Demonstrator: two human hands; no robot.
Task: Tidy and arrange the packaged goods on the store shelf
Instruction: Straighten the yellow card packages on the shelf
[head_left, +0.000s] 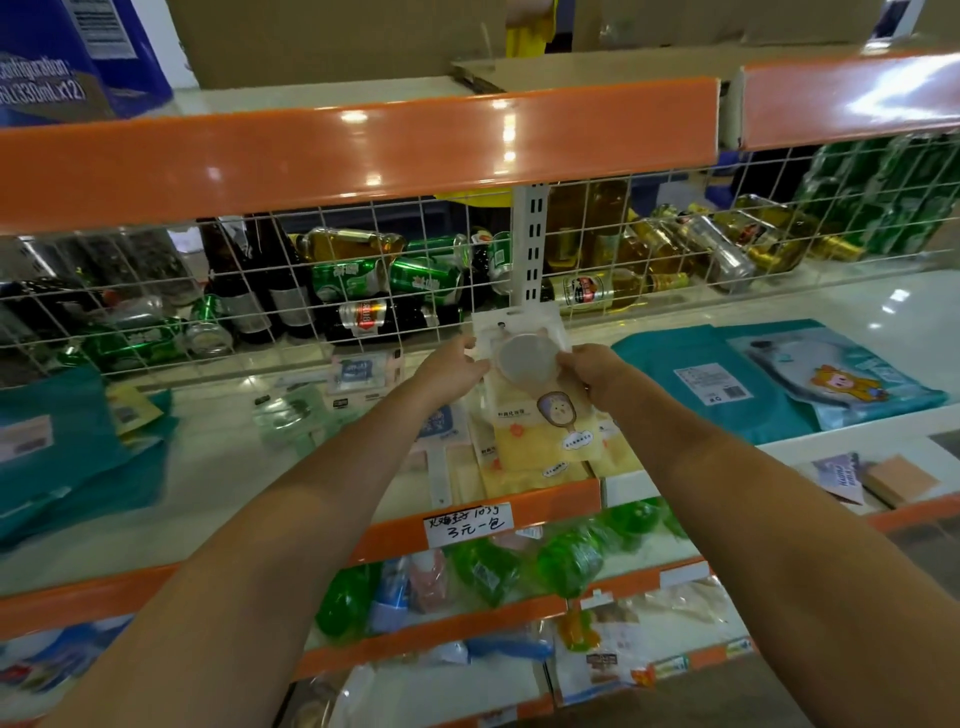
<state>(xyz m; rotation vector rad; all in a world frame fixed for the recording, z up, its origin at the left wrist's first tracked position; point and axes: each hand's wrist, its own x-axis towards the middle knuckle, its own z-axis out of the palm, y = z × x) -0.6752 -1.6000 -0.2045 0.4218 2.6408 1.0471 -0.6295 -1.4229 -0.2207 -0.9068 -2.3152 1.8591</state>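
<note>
Both hands, left hand and right hand, pinch opposite side edges of the white hang-tab packet, its long axis running away from the grip toward the wire mesh.

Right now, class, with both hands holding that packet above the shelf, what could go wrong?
1. The pale packet is pinched only at its edges by the left hand and right hand; it might slip.
2. Dropped, it could disturb the overlapping yellow packets near the shelf's front edge.
</note>
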